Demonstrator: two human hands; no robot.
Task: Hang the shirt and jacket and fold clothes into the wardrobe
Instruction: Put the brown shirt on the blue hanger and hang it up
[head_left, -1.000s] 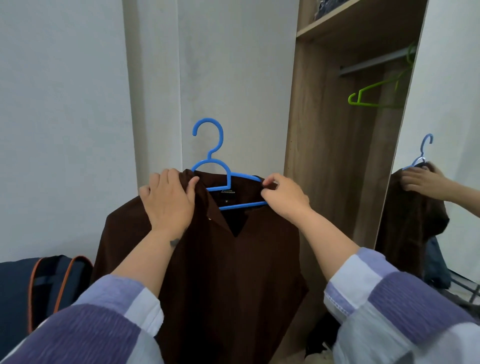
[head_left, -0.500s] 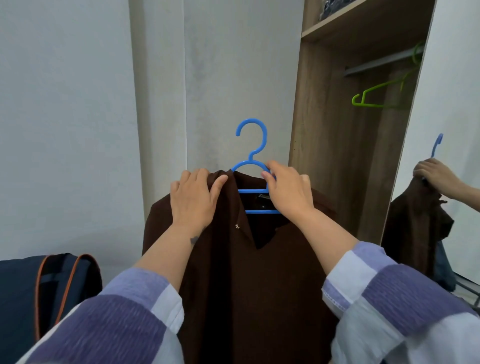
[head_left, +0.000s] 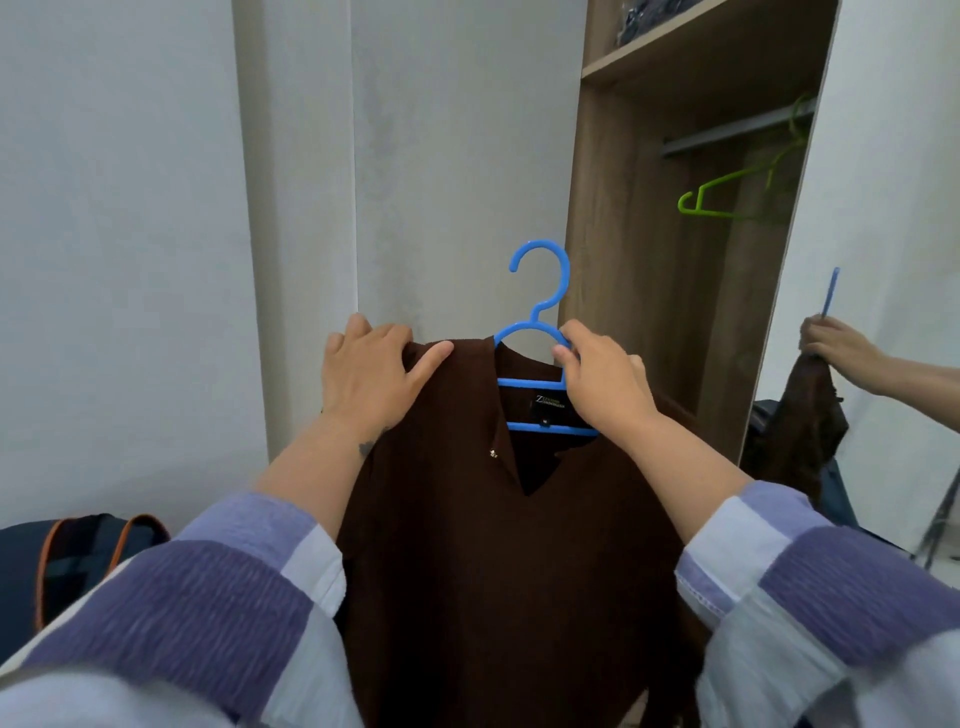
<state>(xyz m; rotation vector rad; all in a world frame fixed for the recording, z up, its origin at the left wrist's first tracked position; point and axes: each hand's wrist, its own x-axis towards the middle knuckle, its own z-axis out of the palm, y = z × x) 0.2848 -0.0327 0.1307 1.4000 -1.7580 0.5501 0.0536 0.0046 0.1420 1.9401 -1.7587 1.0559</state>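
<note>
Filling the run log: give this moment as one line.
stage: shirt on hanger, unhung | left hand: holds brown shirt shoulder | right hand: grips blue hanger | rail: green hanger

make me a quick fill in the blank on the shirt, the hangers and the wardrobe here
1. The brown shirt sits on a ____ hanger.
2. The right hand has its grip on the blue hanger, while the left hand holds the shirt's ____.
3. A ____ hanger already hangs from the wardrobe rail.

Missing words: blue; shoulder; green
</note>
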